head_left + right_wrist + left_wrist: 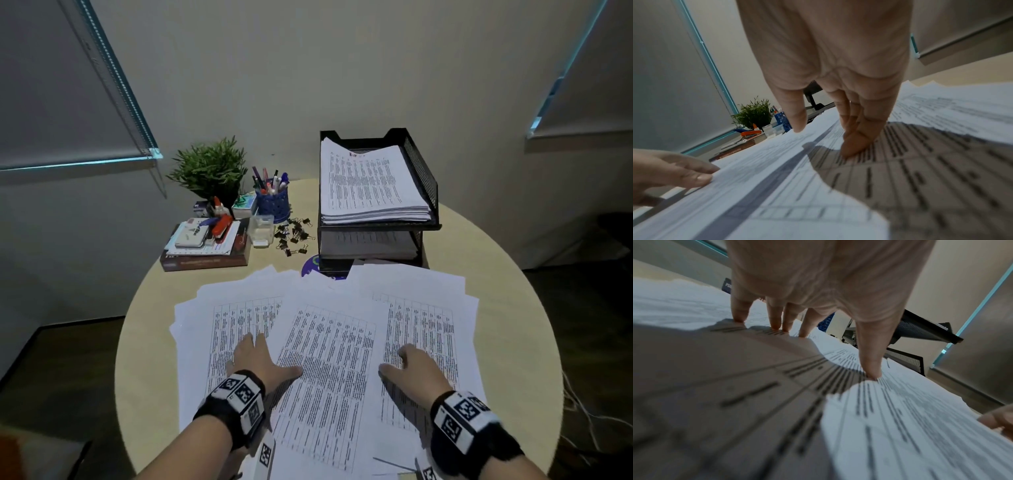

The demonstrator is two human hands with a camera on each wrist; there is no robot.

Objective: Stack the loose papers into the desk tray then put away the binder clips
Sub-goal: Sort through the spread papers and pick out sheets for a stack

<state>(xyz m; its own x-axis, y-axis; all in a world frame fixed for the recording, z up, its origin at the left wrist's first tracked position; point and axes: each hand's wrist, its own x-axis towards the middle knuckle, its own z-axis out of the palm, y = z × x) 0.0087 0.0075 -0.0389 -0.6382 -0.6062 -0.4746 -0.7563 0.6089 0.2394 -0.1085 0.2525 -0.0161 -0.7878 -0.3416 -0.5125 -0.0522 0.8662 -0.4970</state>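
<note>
Papers: we see loose papers point(329, 342) fanned over the near half of the table, printed with tables, overlapping.
Left hand: left hand point(255, 358) lies on the left sheets, fingers straight and spread, thumb out toward the middle sheet; flat, holding nothing.
Right hand: right hand point(412, 371) lies on the right sheets, thumb out to the left; held loose, gripping nothing.
Left wrist view only: we see the fingertips point(872, 373) pressed on the paper, palm arched above it; head view hides that.
Right wrist view only: we see the right fingertips point(854, 146) down on the sheet, thumb lifted just off it, and the left hand's thumb at a sheet's edge.
Head view only: desk tray point(424, 178), black mesh, two tiers, at the far right of the table; a paper stack fills the top tier, more sheets below.
Clips: binder clips point(294, 234) scattered loose between tray and clear box point(261, 229).
Surface: round pale table point(150, 359).
Clutter: plant point(210, 169), blue pen cup point(273, 202), red stapler point(222, 224) on books, far left.
Room: we note a plain wall point(308, 68) and lowered blinds point(51, 85) on both sides.
</note>
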